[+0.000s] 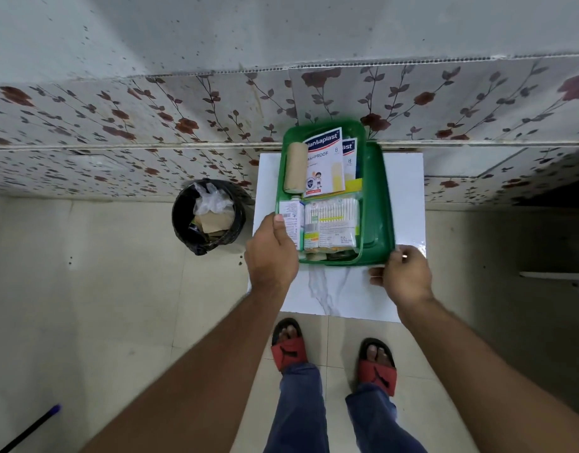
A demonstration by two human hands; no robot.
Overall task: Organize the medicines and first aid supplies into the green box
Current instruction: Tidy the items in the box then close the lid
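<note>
The green box (363, 191) stands on a small white table (405, 197), with a green lid (381, 204) lying under or beside it on the right. Inside lie a beige bandage roll (295, 166), two Hansaplast plaster packs (324, 158), a bag of cotton swabs (333, 220) and a white medicine carton (293, 220). My left hand (271, 256) grips the box's near left edge, thumb on the carton. My right hand (404, 276) pinches the green lid's near right corner.
A black waste bin (207, 217) with paper and plastic stands on the floor left of the table. A flower-patterned wall panel (150, 125) runs behind. My feet in red sandals (289, 344) are just before the table. A dark stick (29, 429) lies at lower left.
</note>
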